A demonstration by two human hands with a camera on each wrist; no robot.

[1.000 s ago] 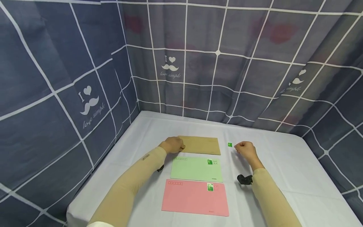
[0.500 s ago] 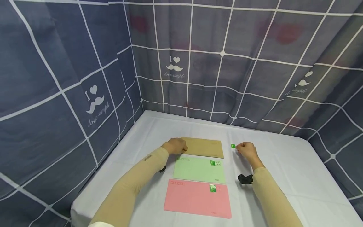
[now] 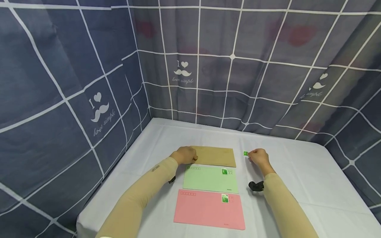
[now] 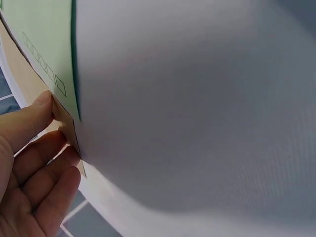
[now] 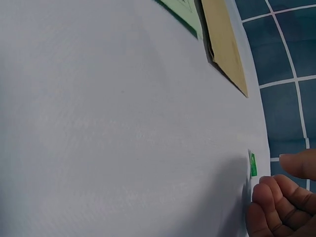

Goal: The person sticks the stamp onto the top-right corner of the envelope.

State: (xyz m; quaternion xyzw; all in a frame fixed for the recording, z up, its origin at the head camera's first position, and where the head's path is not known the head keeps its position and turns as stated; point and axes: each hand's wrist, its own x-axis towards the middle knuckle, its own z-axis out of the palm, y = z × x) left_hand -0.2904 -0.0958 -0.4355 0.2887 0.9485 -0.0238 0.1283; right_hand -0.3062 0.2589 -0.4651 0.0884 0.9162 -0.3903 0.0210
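Observation:
My left hand (image 3: 186,155) grips the left end of a brown envelope (image 3: 213,156). In the left wrist view its thumb lies along the near edge, with curled fingers at the end corner. To the right, my right hand (image 3: 259,156) is low over the table beside a small green stamp (image 3: 245,153). The right wrist view shows the stamp lying just beyond the fingertips, with a gap between the thumb and the loosely bent fingers. Contact with the stamp cannot be told.
A light green envelope (image 3: 210,178) and a pink envelope (image 3: 209,209) lie nearer me, each with a green stamp on its upper right. They rest on a white tablecloth (image 3: 276,211). A dark checked curtain (image 3: 214,72) rises behind the table and along its sides.
The left hand has slid the brown envelope slightly closer to the green one. The right hand has moved left up to the loose stamp. The view has shifted a little.

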